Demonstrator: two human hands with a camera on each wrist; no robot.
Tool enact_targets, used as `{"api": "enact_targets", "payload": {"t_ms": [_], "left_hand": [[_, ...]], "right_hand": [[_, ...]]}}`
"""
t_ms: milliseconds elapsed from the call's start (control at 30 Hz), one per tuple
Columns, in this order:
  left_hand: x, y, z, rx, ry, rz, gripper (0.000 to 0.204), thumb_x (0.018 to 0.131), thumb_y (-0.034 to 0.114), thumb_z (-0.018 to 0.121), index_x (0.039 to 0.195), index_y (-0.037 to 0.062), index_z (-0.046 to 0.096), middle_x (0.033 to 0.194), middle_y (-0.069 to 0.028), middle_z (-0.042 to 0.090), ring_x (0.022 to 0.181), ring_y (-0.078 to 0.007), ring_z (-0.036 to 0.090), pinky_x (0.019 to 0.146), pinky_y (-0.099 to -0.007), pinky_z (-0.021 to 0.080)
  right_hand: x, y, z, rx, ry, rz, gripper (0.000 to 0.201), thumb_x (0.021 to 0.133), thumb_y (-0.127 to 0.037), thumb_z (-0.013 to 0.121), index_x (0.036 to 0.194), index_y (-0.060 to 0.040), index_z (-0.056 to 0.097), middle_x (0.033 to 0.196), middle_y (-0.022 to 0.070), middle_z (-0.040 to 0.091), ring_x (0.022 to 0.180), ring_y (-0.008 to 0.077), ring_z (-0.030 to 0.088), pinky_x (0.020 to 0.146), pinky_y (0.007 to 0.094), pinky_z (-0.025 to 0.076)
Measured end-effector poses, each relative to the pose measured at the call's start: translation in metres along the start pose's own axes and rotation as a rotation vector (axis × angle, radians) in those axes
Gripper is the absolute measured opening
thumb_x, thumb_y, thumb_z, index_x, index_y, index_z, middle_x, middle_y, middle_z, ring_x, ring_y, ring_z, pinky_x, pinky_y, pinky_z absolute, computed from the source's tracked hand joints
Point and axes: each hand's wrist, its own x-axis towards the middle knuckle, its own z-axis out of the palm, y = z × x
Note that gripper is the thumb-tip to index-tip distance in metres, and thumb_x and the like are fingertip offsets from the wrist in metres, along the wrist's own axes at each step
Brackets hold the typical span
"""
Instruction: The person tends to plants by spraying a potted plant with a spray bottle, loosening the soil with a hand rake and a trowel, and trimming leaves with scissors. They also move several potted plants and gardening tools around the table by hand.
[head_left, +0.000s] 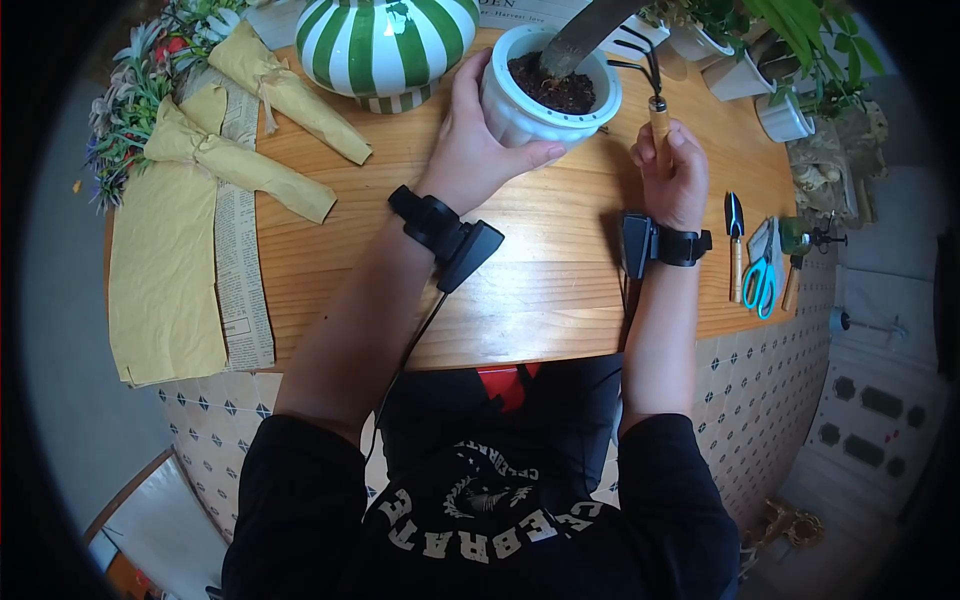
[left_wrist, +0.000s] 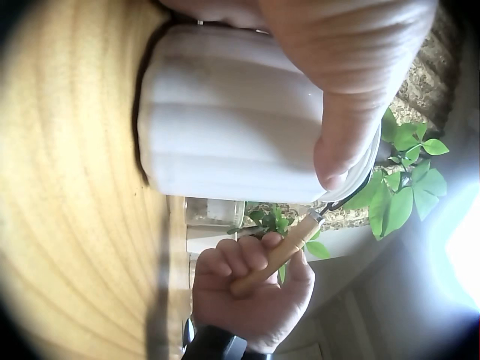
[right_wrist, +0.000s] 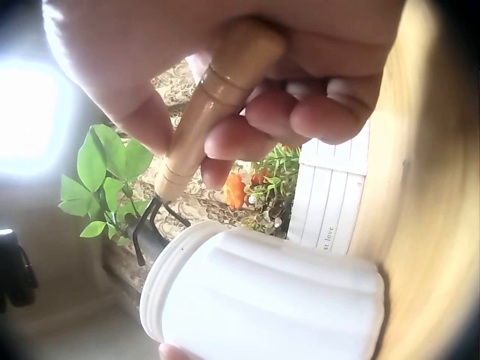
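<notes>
A white fluted flower pot (left_wrist: 225, 120) stands upright on the wooden table, with dark soil (head_left: 575, 97) and a thick plant stem (head_left: 585, 40) in it. My left hand (head_left: 477, 155) grips its side, thumb along the front near the rim and fingers around the left; some fingers are hidden. In my right hand (head_left: 675, 178) is a small hand rake (right_wrist: 199, 120), its wooden handle held between thumb and curled fingers. The rake's black tines (head_left: 648, 62) point up and away, beside the pot's right rim. From the right wrist view they overlap the plant stem just above the rim.
A green-and-white striped vase (head_left: 387, 45) stands left of the pot. Paper-wrapped flower bundles (head_left: 250, 172) lie at the left on newspaper (head_left: 238, 270). On the right are a small trowel (head_left: 735, 220), turquoise-handled scissors (head_left: 760, 285) and potted plants (head_left: 785, 118).
</notes>
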Motion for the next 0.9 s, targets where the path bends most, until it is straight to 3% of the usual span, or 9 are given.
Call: {"api": "enact_targets", "payload": {"t_ms": [133, 333, 433, 633, 733, 900], "left_hand": [[0.000, -0.003, 0.000, 0.005, 0.002, 0.008, 0.109, 0.062, 0.026, 0.085, 0.139, -0.0018, 0.013, 0.136, -0.0221, 0.034, 0.128, -0.0304, 0.036, 0.105, -0.0401, 0.034], [0.000, -0.004, 0.000, 0.039, 0.005, -0.006, 0.109, 0.062, 0.028, 0.085, 0.139, -0.0022, 0.014, 0.135, -0.0227, 0.035, 0.128, -0.0311, 0.037, 0.105, -0.0406, 0.034], [0.000, -0.005, 0.000, 0.043, 0.008, 0.003, 0.109, 0.061, 0.029, 0.085, 0.138, -0.0022, 0.015, 0.135, -0.0226, 0.036, 0.128, -0.0310, 0.037, 0.105, -0.0409, 0.034], [0.000, -0.004, 0.000, 0.042, 0.013, -0.014, 0.110, 0.059, 0.029, 0.087, 0.138, -0.0017, 0.016, 0.136, -0.0220, 0.035, 0.128, -0.0309, 0.037, 0.105, -0.0411, 0.034], [0.000, -0.006, 0.001, 0.011, 0.015, -0.024, 0.110, 0.058, 0.029, 0.087, 0.138, -0.0010, 0.017, 0.136, -0.0215, 0.035, 0.128, -0.0310, 0.037, 0.105, -0.0409, 0.034], [0.000, -0.007, 0.001, 0.014, 0.003, -0.031, 0.110, 0.058, 0.029, 0.087, 0.138, -0.0002, 0.017, 0.135, -0.0212, 0.035, 0.128, -0.0310, 0.036, 0.105, -0.0409, 0.034]], "right_hand": [[0.002, 0.002, -0.005, 0.075, 0.012, 0.002, 0.023, 0.083, -0.018, 0.054, 0.093, 0.0025, 0.059, 0.085, 0.0120, 0.060, 0.069, 0.0145, 0.050, 0.066, 0.0293, 0.041], [-0.001, -0.002, 0.009, -0.098, 0.051, 0.013, 0.021, 0.084, -0.019, 0.054, 0.089, 0.0006, 0.061, 0.079, 0.0076, 0.060, 0.068, 0.0125, 0.050, 0.065, 0.0279, 0.040], [0.001, -0.001, 0.002, -0.210, -0.013, 0.059, 0.021, 0.084, -0.019, 0.055, 0.087, -0.0001, 0.062, 0.077, 0.0059, 0.061, 0.068, 0.0119, 0.051, 0.065, 0.0269, 0.040], [0.001, -0.001, 0.005, -0.141, 0.044, 0.043, 0.022, 0.085, -0.019, 0.055, 0.088, 0.0006, 0.062, 0.075, 0.0059, 0.060, 0.068, 0.0120, 0.051, 0.064, 0.0255, 0.040], [0.000, -0.002, 0.003, 0.000, -0.019, 0.007, 0.021, 0.085, -0.018, 0.055, 0.089, 0.0008, 0.062, 0.075, 0.0060, 0.060, 0.068, 0.0120, 0.051, 0.064, 0.0253, 0.040], [0.000, 0.002, 0.000, -0.136, -0.095, 0.047, 0.021, 0.085, -0.018, 0.055, 0.092, 0.0007, 0.062, 0.077, 0.0060, 0.061, 0.069, 0.0117, 0.053, 0.065, 0.0250, 0.041]]}}
